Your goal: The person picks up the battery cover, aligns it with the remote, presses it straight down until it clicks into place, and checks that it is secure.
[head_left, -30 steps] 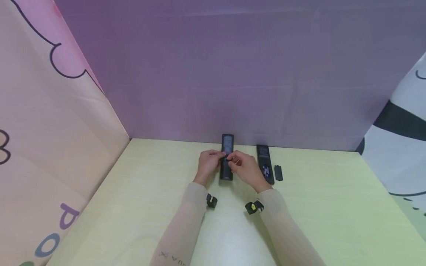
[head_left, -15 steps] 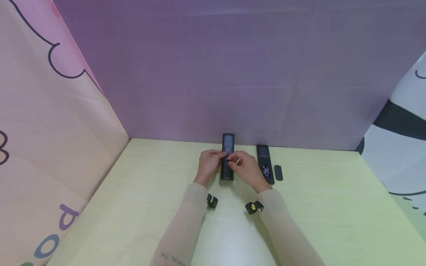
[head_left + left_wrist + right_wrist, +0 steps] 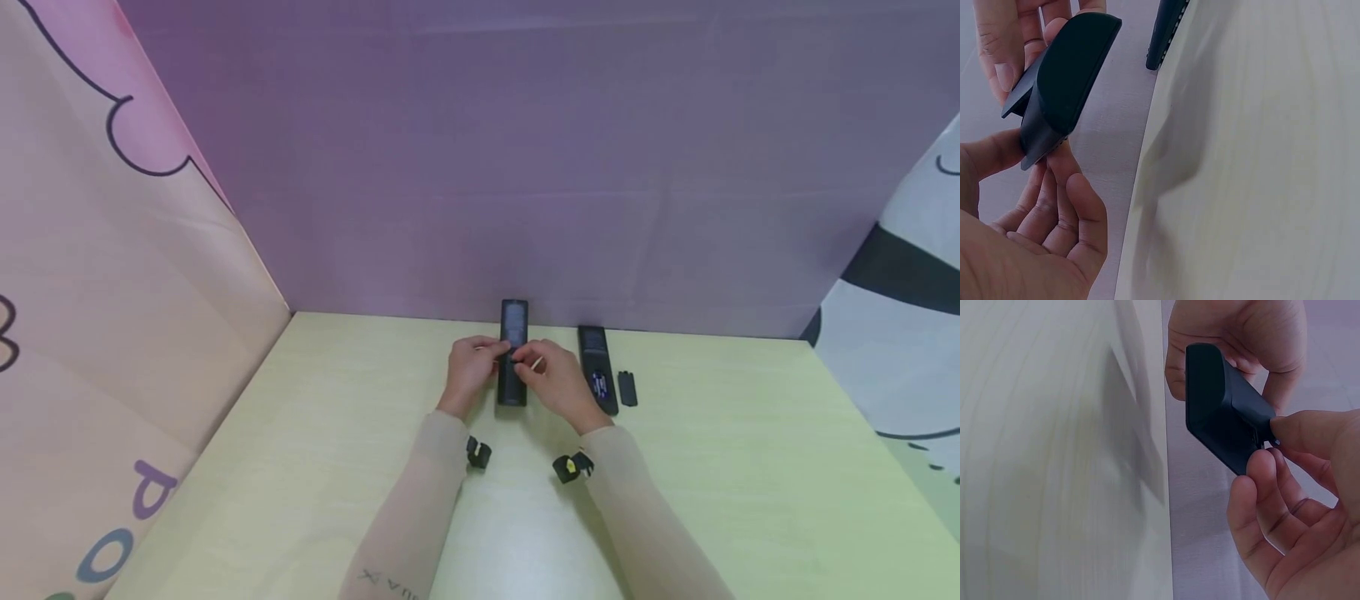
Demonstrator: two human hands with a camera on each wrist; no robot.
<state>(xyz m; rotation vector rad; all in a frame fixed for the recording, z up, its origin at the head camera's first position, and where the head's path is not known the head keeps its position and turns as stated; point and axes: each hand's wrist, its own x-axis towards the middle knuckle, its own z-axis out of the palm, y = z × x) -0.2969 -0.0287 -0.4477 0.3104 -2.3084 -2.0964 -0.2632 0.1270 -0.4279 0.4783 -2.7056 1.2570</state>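
Note:
A black remote control [image 3: 513, 320] is held face down above the table, its long side pointing away from me. My left hand [image 3: 468, 373] grips its left edge between thumb and fingers. From the other side, my right hand [image 3: 558, 385] pinches the battery cover [image 3: 1252, 415] with thumb and fingertips. One end of that cover stands lifted at an angle from the remote's back, in both wrist views. Fingers hide the battery compartment. Right of my right hand lies a second black remote [image 3: 595, 354], back up, batteries [image 3: 600, 385] showing in its uncovered compartment.
A loose black battery cover [image 3: 627, 389] lies just right of the second remote. The pale wooden table [image 3: 300, 433] ends at a purple backdrop [image 3: 480, 167]. Printed side panels stand left and right. A small black device [image 3: 573, 467] is strapped at each wrist.

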